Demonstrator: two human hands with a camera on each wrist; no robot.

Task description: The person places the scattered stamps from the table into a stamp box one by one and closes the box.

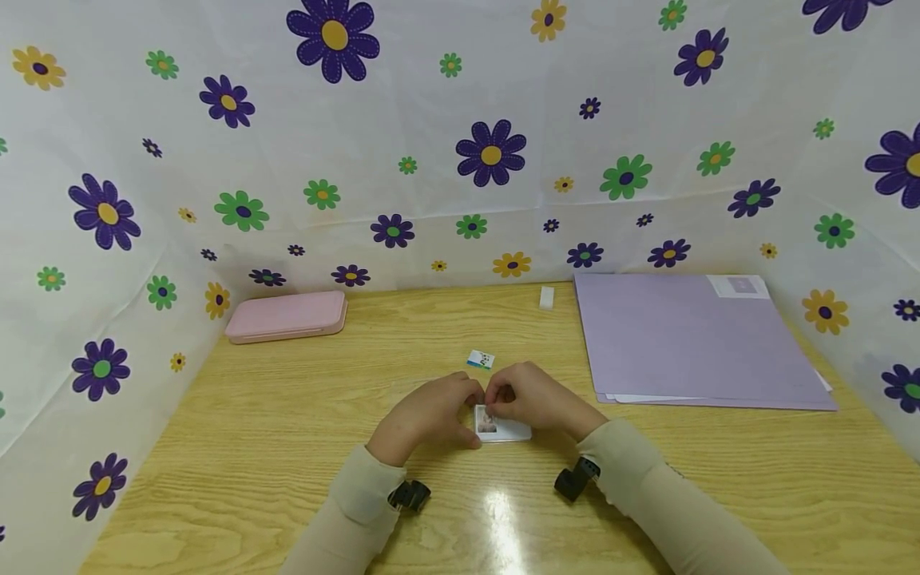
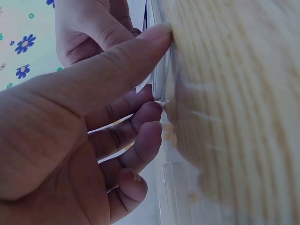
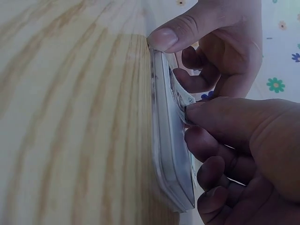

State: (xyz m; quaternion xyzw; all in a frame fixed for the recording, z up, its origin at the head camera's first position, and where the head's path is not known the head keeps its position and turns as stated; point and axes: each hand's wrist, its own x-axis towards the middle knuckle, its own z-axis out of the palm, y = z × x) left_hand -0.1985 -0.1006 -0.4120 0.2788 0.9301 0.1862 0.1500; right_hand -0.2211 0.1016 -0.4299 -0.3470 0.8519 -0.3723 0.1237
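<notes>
So from my end on the head cam, my left grip [image 1: 434, 411], a bare hand, is holding the left end of a flat white case [image 1: 512, 431], thumb on the near edge and bent fingers round the far side. My right grip [image 1: 535, 395] is pinching the right edge of a little picture stamp [image 1: 485, 422] between thumb and index finger. That stamp, zigzag border and all, sits over the left end of the case's upper face, and the right wrist cam shows its pinched edge bowing up off it. The case itself lies flat on the wood-grain surface [image 1: 287, 415], right between my two hands. Just beyond them there's a small card [image 1: 481, 359] with a blue-green edge. Further back I've got a pink pencil case [image 1: 287, 317] on the left, a small white block [image 1: 547, 299], and on the right a lavender folder [image 1: 697, 343] with white sheets [image 1: 661, 398] poking out underneath.
</notes>
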